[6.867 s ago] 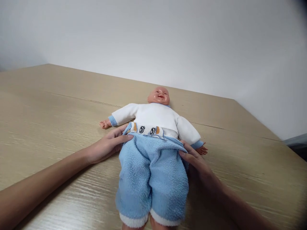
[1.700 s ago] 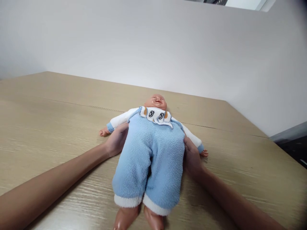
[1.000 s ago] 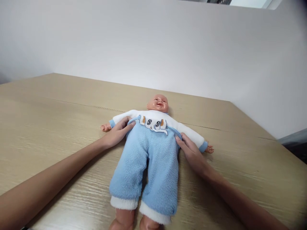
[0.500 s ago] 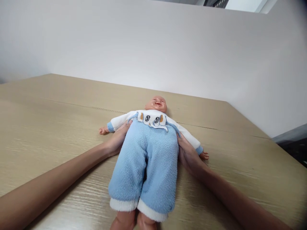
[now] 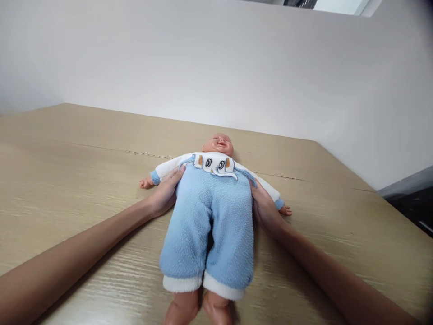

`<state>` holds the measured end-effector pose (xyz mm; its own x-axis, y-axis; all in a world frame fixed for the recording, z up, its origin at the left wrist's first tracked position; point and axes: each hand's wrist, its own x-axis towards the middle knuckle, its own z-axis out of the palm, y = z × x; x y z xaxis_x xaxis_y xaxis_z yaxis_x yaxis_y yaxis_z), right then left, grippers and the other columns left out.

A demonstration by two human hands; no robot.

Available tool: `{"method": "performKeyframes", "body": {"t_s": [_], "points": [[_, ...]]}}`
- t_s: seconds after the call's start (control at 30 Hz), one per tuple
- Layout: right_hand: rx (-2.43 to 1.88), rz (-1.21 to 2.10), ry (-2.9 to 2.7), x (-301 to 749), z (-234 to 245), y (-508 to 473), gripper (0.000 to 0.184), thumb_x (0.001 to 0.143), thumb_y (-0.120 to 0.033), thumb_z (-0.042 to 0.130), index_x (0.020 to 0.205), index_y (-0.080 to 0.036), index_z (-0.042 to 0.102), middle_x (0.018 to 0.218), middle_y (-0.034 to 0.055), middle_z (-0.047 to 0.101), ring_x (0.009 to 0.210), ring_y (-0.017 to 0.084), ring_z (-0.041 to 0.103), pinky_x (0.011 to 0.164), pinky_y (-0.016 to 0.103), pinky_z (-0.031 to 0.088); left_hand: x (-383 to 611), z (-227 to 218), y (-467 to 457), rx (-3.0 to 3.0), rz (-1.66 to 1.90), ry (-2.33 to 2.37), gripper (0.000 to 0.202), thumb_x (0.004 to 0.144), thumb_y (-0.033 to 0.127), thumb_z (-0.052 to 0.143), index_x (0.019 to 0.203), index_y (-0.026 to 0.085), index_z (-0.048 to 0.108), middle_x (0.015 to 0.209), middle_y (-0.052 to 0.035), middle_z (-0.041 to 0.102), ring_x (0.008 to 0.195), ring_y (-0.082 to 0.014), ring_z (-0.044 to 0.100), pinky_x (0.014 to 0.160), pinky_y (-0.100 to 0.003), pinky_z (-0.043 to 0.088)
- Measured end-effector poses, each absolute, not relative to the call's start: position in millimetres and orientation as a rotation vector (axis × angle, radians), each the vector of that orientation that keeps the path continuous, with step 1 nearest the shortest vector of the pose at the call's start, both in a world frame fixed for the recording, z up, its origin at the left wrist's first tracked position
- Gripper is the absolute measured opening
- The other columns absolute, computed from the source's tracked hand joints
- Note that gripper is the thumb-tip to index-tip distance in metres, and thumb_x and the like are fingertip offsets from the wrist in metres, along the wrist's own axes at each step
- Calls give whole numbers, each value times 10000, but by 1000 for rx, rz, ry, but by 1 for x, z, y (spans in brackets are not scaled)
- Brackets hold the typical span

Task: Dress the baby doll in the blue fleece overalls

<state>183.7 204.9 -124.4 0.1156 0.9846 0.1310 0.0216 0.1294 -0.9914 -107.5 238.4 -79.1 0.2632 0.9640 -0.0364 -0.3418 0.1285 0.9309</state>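
Observation:
A baby doll (image 5: pixel 221 143) lies on its back in the middle of the head view, its head away from me and its arms spread. It wears a white long-sleeved top (image 5: pixel 171 165) with blue cuffs and fluffy blue overalls (image 5: pixel 211 212) with white hems and an animal face on the bib. My left hand (image 5: pixel 167 192) grips the doll's left-of-picture side, thumb at the bib's edge. My right hand (image 5: pixel 267 205) grips the opposite side, its thumb by the blue strap. The other fingers of both hands are mostly hidden beneath or behind the doll.
The doll rests on a light wooden table (image 5: pixel 84 162) with a seam running across it. Behind the table stands a plain white wall (image 5: pixel 189 63). A dark object (image 5: pixel 411 205) shows beyond the table's right edge.
The doll's legs have swung slightly to the right in the picture and show a little more below the hems. Both hands stay at its sides. The camera view has shifted slightly.

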Motion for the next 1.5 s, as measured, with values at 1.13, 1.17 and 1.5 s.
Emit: {"method": "performKeyframes", "body": {"t_s": [1.13, 1.17, 1.5], "points": [[-1154, 1327, -1499, 181, -15, 255, 295, 917, -494, 599, 728, -277, 537, 719, 13, 512, 673, 212, 472, 670, 378, 453, -138, -67, 258, 1582, 1198, 970, 398, 1023, 616, 656, 939, 229, 618, 874, 9, 532, 853, -189, 476, 823, -312, 413], [-1208, 1246, -1558, 177, -13, 259, 303, 932, -513, 597, 754, -268, 576, 727, 13, 552, 684, 211, 499, 681, 375, 463, -136, -68, 259, 1583, 1188, 957, 413, 1028, 632, 643, 952, 228, 605, 879, 10, 533, 848, -187, 477, 812, -311, 413], [-1140, 502, -2439, 87, 14, 321, 151, 1034, -351, 644, 1054, -217, 709, 1152, 102, 789, 1106, 289, 701, 996, 450, 525, -139, -75, 256, 1758, 1335, 1022, 263, 1090, 483, 614, 1053, 231, 679, 1059, -46, 653, 1025, -222, 609, 933, -344, 464]]}}
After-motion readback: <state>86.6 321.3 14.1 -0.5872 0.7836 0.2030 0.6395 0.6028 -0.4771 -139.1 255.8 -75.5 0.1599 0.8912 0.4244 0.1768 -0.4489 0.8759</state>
